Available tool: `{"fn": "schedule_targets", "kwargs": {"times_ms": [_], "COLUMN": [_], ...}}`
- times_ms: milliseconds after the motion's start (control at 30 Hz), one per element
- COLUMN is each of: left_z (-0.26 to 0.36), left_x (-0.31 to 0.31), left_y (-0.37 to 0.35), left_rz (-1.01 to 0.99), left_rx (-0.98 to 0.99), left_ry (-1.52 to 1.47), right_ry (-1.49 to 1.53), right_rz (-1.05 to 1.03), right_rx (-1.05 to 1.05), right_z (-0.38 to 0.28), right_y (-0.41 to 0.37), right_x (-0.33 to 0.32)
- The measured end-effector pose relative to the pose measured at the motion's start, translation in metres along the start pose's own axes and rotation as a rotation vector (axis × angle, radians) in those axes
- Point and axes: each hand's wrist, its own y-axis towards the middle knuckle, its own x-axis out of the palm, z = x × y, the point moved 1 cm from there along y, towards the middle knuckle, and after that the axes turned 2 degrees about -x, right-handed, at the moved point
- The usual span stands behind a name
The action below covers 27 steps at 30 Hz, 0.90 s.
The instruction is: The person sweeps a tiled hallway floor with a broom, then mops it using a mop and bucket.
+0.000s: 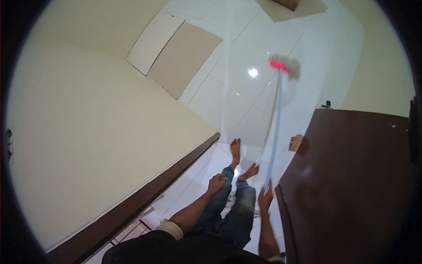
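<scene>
My right hand (265, 200) is wrapped round the lower end of a long light-blue mop handle (275, 127). The handle stretches away from me to the mop's red clamp (278, 66). Beyond the clamp, the grey string mop head (293, 67) lies on the white tiles and is blurred by motion. My left hand (216, 185) is curled closed in front of my left thigh, apart from the mop, and no object shows in it.
Glossy tiled floor (237, 83) spreads ahead of my bare feet. Flat cardboard sheets (184, 57) lie at the left wall. A brown door (351, 185) stands open on my right, near a small cardboard piece (296, 143). The dark door frame (176, 171) runs along my left.
</scene>
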Motion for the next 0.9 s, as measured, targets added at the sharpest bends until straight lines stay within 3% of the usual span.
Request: {"fn": "schedule_targets", "kwargs": {"times_ms": [67,100,133,233,267,333,367,467,567,667,800,900], "left_z": [0.011,0.008,-0.026,-0.052,-0.038,-0.065,-0.062,-0.049,-0.042,-0.004,0.019,0.032], "left_x": [-0.011,-0.015,-0.008,-0.005,-0.011,-0.005,-0.008,-0.014,-0.012,-0.010,-0.002,0.015], "left_y": [-0.001,-0.004,0.004,-0.007,-0.018,-0.015,-0.008,-0.008,-0.006,-0.011,0.006,-0.008], "left_rz": [0.013,0.036,0.030,0.074,0.056,0.092,0.104,0.103,0.082,0.032,0.047,0.053], "left_rx": [-0.141,-0.195,-0.183,-0.195,-0.267,-0.100,-0.102,-0.228,-0.238,-0.212,-0.046,0.011], "left_ry": [-0.061,-0.024,-0.004,0.021,-0.019,0.080,0.090,-0.008,-0.056,-0.089,-0.075,-0.133], "right_ry": [0.063,0.083,0.061,0.154,0.057,0.113,0.056,-0.104,-0.352,-0.497,-0.565,-0.540], "right_rz": [0.053,-0.033,-0.006,-0.018,0.039,-0.143,0.064,-0.133,-0.094,-0.197,-0.232,-0.320], "right_rx": [-0.141,-0.059,-0.131,-0.105,-0.195,-0.068,-0.335,-0.182,-0.311,-0.187,-0.135,-0.034], "right_z": [-0.018,-0.017,-0.024,-0.105,-0.105,-0.189,-0.178,-0.216,-0.168,-0.132,-0.062,-0.012], "right_y": [0.138,0.205,0.271,0.425,0.479,0.510,0.552,0.541,0.513,0.446,0.312,0.157], "right_x": [0.028,0.045,0.061,0.078,0.101,0.086,0.113,0.097,0.102,0.073,0.043,0.009]}}
